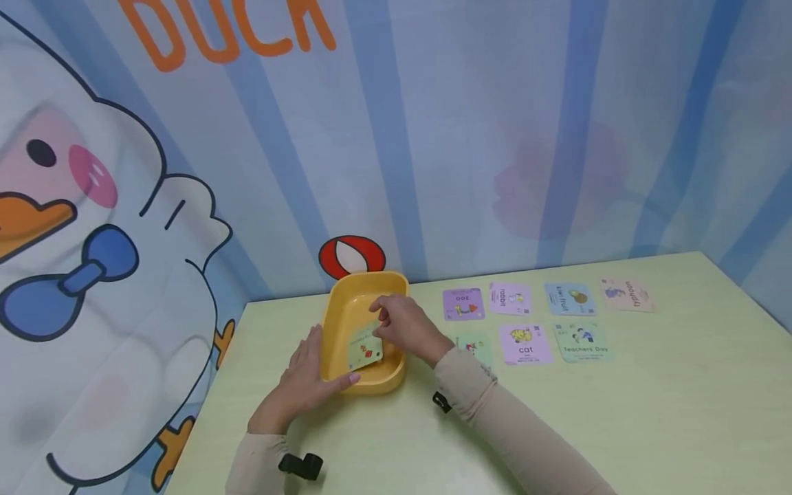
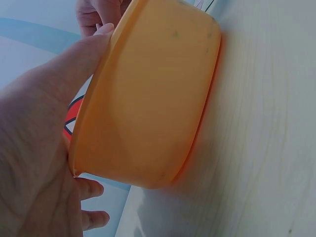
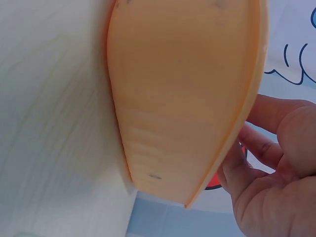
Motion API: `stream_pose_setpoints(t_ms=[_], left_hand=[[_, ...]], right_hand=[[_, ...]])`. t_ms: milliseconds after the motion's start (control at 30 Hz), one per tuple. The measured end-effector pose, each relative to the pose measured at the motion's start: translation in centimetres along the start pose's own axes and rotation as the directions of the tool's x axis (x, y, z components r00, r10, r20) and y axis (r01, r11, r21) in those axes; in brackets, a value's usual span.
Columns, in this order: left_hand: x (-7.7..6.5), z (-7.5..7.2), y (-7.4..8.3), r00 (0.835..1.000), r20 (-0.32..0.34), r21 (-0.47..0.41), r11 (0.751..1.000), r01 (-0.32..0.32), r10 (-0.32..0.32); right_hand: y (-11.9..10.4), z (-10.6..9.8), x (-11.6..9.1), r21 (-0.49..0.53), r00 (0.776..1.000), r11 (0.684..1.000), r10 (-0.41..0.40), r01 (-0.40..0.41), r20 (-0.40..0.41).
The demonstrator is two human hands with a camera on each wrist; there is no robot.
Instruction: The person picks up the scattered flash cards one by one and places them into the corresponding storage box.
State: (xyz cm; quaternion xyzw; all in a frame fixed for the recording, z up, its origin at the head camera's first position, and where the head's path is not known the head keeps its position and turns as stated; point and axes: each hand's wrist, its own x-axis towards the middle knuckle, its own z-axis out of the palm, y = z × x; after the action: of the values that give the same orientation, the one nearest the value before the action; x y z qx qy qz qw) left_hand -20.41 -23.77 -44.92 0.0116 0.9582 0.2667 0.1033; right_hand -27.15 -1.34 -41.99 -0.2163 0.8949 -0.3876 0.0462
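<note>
A yellow plastic bin [image 1: 334,323] sits on the table with a pale green picture card [image 1: 365,352] tilted inside it. My right hand [image 1: 407,326] reaches over the bin's right rim, and its curled fingers pinch the card's upper right edge. In the right wrist view, the bin's wall [image 3: 182,98] hides the card and part of the fingertips. My left hand [image 1: 306,375] rests against the bin's near left corner. Its thumb [image 2: 84,59] lies along the rim and its fingers extend down the left side.
Picture cards lie in two rows right of the bin: an upside-down zoo card [image 1: 463,304], rabbit [image 1: 510,298], kiwi fruit [image 1: 570,300], typhoon [image 1: 626,295], cat [image 1: 525,344], Teachers' Day [image 1: 583,342]. A green card [image 1: 475,346] is partly behind my right wrist. A printed curtain [image 1: 470,137] hangs behind.
</note>
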Motion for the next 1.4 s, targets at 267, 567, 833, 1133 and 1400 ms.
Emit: stream_pose_setpoints(t_ms=[267, 567, 833, 1133, 1400], left_hand=[[-0.2, -0.1, 0.5, 1.0, -0.004, -0.009, 1.0, 0.005, -0.005], [-0.3, 0.1, 0.6, 1.0, -0.003, -0.019, 1.0, 0.015, -0.015], [-0.2, -0.1, 0.7, 1.0, -0.006, -0.017, 1.0, 0.016, -0.016], [-0.2, -0.1, 0.5, 1.0, -0.001, -0.02, 1.0, 0.008, -0.008], [-0.2, -0.1, 0.2, 1.0, 0.011, -0.011, 1.0, 0.002, -0.002]], right_hand=[[-0.5, -0.9, -0.7, -0.06, 1.0, 0.998, 0.004, -0.005, -0.018], [0.1, -2.0, -1.5, -0.013, 0.999, 1.0, 0.004, -0.004, -0.043], [0.8, -3.2, -2.4, -0.005, 0.999, 1.0, 0.006, -0.006, -0.046], [2.4, -4.4, -3.8, -0.014, 0.997, 0.999, 0.027, -0.028, -0.071], [4.5, -6.4, -5.8, -0.106, 0.989, 0.992, 0.053, -0.068, -0.136]])
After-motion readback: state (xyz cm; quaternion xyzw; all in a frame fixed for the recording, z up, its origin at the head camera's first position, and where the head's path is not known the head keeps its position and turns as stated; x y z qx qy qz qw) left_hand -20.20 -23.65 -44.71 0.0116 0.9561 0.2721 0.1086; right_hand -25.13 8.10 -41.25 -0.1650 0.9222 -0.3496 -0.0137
